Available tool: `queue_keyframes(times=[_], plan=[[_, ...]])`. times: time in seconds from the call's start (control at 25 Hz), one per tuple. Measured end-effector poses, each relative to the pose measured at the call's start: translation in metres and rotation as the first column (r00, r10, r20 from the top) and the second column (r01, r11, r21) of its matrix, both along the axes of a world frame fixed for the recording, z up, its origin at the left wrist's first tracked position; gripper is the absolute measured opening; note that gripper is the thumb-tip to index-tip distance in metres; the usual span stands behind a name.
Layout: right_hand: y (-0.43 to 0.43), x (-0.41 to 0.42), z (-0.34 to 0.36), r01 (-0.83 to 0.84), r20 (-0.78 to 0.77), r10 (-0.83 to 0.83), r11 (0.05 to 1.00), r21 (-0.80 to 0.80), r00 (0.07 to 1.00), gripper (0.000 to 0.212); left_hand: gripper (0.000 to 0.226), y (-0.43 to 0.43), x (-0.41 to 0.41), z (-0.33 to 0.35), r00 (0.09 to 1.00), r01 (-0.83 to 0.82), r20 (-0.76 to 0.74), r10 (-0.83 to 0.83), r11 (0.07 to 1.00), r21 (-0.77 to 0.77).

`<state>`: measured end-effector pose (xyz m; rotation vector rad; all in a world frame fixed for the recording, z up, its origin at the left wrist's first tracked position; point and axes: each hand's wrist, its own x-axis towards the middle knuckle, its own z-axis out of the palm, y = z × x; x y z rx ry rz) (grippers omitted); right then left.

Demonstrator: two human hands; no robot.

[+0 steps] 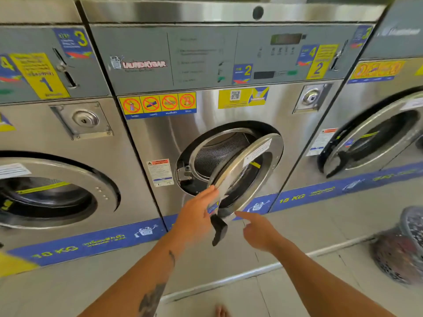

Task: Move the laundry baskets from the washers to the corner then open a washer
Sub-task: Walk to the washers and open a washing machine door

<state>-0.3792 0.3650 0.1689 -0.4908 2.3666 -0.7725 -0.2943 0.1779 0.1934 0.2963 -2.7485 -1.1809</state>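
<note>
Item: middle stainless-steel front-loading washer, grey control panel lettered "LAUNDRYBAR".
- Round steel-rimmed glass door: partly open, hinged at the right, perforated drum visible behind it. A black handle hangs at its lower edge.
- Left grip: released, straight fingers laid against the door's free edge, above the handle.
- Right grip: holds nothing, forefinger stretched out to the door's lower rim, other fingers loosely bent.
- Stickers: a yellow strip of four red prohibition signs; a yellow QR-code label; blue and yellow tags numbered "2", "4" and "3".
- Blue base band reads "15 KG".

Item: left steel washer, door closed, base band "10 KG", tags "1", "3", "4".

Item: right steel washer, door ajar.

Item: grey perforated plastic laundry basket, blurred, tilted on the tiled floor at the right edge, before the right washer, well apart from both grips.
</note>
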Motion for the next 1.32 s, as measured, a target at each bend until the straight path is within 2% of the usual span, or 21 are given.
queue_keyframes(times=[0.2,0.32,0.4,0.52,0.64,0.72,0.8,0.92,1.04,1.2,1.32], plan=[[0.015,-0.009,0.045,0.232,-0.065,-0.249,0.952,-0.198,0.966,0.051,0.073,0.023,0.009,0.0,0.994,-0.007,0.107,-0.005,0.995,0.103],[0.001,-0.017,0.075,0.251,-0.108,-0.301,0.908,-0.334,0.947,0.056,0.07,0.032,0.013,-0.002,0.985,-0.027,0.174,-0.014,0.973,0.231],[-0.007,-0.026,0.089,0.239,-0.152,-0.312,0.898,-0.369,0.938,0.066,0.068,0.035,0.011,-0.003,0.983,-0.052,0.183,-0.001,0.957,0.285],[-0.011,-0.036,0.095,0.212,-0.192,-0.279,0.927,-0.309,0.941,0.078,0.062,0.052,0.01,0.0,0.985,-0.028,0.171,-0.023,0.957,0.29],[0.005,-0.038,0.087,0.189,-0.278,-0.27,0.939,-0.286,0.922,0.08,0.057,0.085,0.009,-0.004,0.992,-0.023,0.128,-0.013,0.961,0.276],[0.029,-0.041,0.08,0.163,-0.3,-0.259,0.936,-0.312,0.918,0.079,0.049,0.114,0.004,-0.01,0.997,-0.046,0.067,0.031,0.971,0.233],[0.06,-0.053,0.077,0.133,-0.239,-0.223,0.931,-0.34,0.945,0.08,0.046,0.154,-0.009,-0.019,0.989,-0.143,-0.016,0.147,0.98,0.137],[0.106,-0.074,0.074,0.076,-0.202,-0.163,0.922,-0.38,0.966,0.079,0.075,0.212,-0.029,-0.024,0.965,-0.262,0.01,0.262,0.962,0.078],[0.154,-0.094,0.075,0.019,-0.192,-0.099,0.926,-0.378,0.977,0.076,0.092,0.261,-0.05,-0.031,0.967,-0.25,0.07,0.246,0.967,0.057],[0.21,-0.121,0.087,-0.031,-0.239,-0.043,0.954,-0.298,0.97,0.077,0.097,0.337,-0.086,-0.023,0.944,-0.321,0.105,0.312,0.943,0.083],[0.242,-0.144,0.09,-0.009,-0.293,-0.068,0.967,-0.256,0.954,0.074,0.091,0.372,-0.109,-0.023,0.959,-0.246,0.172,0.225,0.963,0.112]])
